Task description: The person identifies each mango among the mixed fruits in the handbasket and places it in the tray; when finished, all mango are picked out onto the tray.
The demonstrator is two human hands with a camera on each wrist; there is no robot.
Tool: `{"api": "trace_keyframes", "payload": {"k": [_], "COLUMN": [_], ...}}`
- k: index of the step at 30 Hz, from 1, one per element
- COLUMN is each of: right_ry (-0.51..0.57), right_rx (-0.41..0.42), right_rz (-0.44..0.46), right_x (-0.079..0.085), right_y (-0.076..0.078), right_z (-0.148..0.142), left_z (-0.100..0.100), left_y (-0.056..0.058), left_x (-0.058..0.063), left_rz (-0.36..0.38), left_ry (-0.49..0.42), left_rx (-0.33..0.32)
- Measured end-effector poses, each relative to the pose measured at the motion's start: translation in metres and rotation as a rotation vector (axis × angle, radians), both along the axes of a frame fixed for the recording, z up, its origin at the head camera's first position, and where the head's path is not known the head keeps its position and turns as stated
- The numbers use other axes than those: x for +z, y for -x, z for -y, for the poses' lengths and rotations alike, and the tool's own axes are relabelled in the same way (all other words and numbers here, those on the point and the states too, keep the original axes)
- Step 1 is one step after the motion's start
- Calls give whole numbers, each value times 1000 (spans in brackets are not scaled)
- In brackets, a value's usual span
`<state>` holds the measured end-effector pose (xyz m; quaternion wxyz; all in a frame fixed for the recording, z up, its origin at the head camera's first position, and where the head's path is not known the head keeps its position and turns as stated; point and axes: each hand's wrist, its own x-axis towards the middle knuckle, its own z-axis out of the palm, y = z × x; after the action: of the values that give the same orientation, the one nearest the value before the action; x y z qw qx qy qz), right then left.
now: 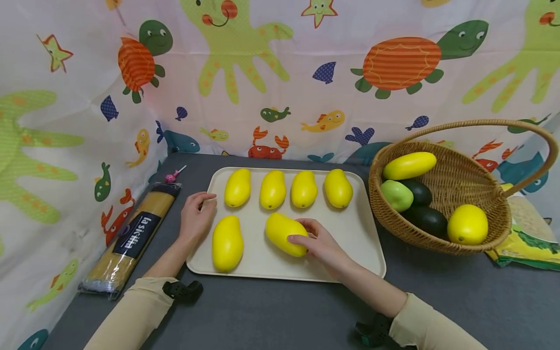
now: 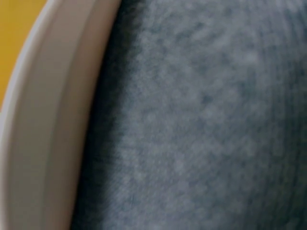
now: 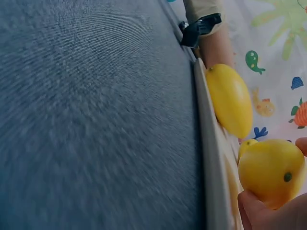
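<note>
My right hand (image 1: 323, 247) grips a yellow mango (image 1: 284, 234) at its right end, thumb on the near side and fingers over the far side. The mango lies slantwise over the cream tray (image 1: 350, 238); in the right wrist view its dark stem spot faces the camera (image 3: 268, 172). At the tray's left rim rests my left hand (image 1: 198, 216), fingers loosely bent and holding nothing. Nearest to it, another mango (image 1: 228, 244) lies at the front left of the tray. Several more mangoes (image 1: 273, 189) form a row along the back. The left wrist view shows only the tray's edge (image 2: 43, 120) and grey cloth.
A wicker basket (image 1: 442, 189) at the right holds yellow fruit, a green fruit (image 1: 396, 195) and dark green ones (image 1: 423, 222). Behind it is a yellow-green bag (image 1: 525, 238). A spaghetti packet (image 1: 135, 233) and a wrapped lollipop (image 1: 170, 178) lie left. A printed curtain (image 1: 280, 73) stands behind.
</note>
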<state>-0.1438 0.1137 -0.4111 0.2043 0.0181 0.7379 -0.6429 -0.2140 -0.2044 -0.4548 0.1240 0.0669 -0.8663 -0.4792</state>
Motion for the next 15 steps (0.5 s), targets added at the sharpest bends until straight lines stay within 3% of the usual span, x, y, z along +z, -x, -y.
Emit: {"api": "trace_keyframes", "payload": {"k": [6,15], "right_ry": [-145,-352], "right_rx": [20,161], "right_rz": [-201,-571], "right_x": [-12,-17], "right_y": [-1,-1], "right_z": [15,21], "left_z": [1,1], "left_y": [-1,0], "left_x": [0,-1], "left_rz": [2,-1], "left_ry": [2,1], "left_rx": [-7,-2]}}
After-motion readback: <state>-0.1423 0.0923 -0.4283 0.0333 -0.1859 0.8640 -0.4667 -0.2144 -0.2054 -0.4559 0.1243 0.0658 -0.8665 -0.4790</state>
